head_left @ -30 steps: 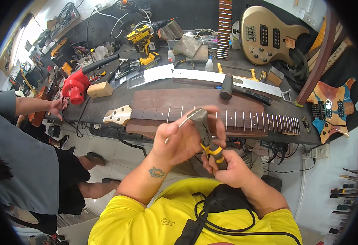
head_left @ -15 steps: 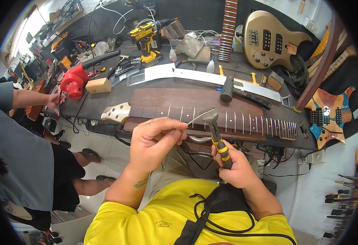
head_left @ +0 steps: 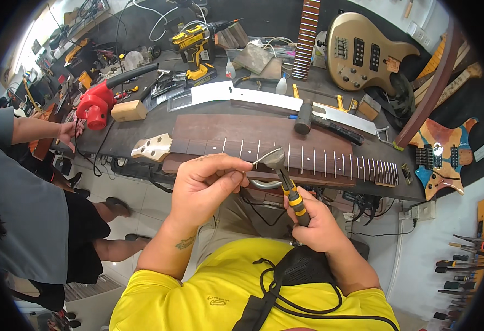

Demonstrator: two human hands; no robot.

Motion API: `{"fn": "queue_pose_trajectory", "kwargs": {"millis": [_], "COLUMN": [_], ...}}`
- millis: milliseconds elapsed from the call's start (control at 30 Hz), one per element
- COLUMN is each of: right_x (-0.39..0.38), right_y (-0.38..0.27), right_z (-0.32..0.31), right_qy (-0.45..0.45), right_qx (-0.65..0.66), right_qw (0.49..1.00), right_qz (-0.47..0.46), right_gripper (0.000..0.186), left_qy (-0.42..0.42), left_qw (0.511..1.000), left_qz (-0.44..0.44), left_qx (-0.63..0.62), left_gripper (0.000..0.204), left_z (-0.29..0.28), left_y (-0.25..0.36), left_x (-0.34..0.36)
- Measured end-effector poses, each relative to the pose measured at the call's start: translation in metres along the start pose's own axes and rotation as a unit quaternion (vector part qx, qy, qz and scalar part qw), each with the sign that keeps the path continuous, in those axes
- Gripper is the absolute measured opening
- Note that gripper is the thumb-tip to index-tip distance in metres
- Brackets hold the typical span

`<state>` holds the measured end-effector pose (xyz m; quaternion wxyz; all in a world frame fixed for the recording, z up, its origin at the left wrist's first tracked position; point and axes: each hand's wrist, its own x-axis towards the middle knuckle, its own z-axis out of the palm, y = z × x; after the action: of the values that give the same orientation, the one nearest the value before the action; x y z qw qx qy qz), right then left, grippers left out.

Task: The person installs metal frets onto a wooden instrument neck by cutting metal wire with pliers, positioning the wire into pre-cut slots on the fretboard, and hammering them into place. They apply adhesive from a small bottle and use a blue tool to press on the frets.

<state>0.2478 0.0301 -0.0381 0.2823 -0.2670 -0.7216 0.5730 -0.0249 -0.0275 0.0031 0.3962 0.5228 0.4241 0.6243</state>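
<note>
My left hand (head_left: 206, 185) is closed in a pinch, thumb against index finger, on one end of a short piece of fret wire (head_left: 263, 158). The wire's other end meets the jaws of the cutting pliers (head_left: 289, 193), which have black and yellow handles. My right hand (head_left: 318, 225) is wrapped round those handles. Just beyond both hands lies a guitar neck (head_left: 195, 147) with a pale headstock at its left. Frets cross its dark fingerboard toward the right end, while the part nearest the headstock shows none. A reddish-brown board lies under the neck.
A mallet (head_left: 303, 122) rests on the board behind the neck. Further back are a white strip (head_left: 266, 101), a yellow drill (head_left: 195, 52), a red blower (head_left: 95, 105) and a wooden block (head_left: 129, 111). A gold bass body (head_left: 363, 55) stands back right. Another person (head_left: 27, 182) stands at left.
The view has shifted slightly, moving the bench things a little left in the picture. My hands keep the same hold on the fret wire and pliers.
</note>
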Motion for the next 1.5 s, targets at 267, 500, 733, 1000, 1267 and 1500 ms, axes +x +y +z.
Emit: {"fn": "queue_pose_trajectory", "kwargs": {"millis": [267,500,733,1000,1267,1500], "right_x": [0.000,-0.003,-0.009,-0.010,-0.008,0.001], "right_y": [0.009,0.016,0.020,0.023,0.019,0.003], "right_z": [0.000,0.006,0.009,0.013,0.014,-0.012], "right_qy": [-0.064,-0.088,-0.081,-0.084,-0.091,-0.046], "right_qx": [0.010,0.094,0.127,0.151,0.146,-0.062], "right_qw": [0.998,0.992,0.988,0.982,0.984,0.997], "right_qz": [0.014,0.010,0.035,0.069,0.057,-0.010], "right_gripper": [0.020,0.018,0.027,0.027,0.019,0.019], "left_qy": [-0.084,-0.319,-0.300,-0.280,-0.279,-0.146], "left_qw": [0.971,0.812,0.805,0.791,0.795,0.913], "left_qz": [-0.092,-0.113,-0.118,-0.145,-0.144,-0.110], "left_qx": [-0.203,-0.476,-0.498,-0.524,-0.518,-0.366], "left_gripper": [0.088,0.080,0.064,0.068,0.067,0.066], "left_z": [0.001,0.028,0.040,0.040,0.039,0.008], "left_y": [-0.022,-0.067,-0.064,-0.065,-0.070,-0.067], "left_x": [0.023,0.032,0.021,0.015,0.015,0.018]}}
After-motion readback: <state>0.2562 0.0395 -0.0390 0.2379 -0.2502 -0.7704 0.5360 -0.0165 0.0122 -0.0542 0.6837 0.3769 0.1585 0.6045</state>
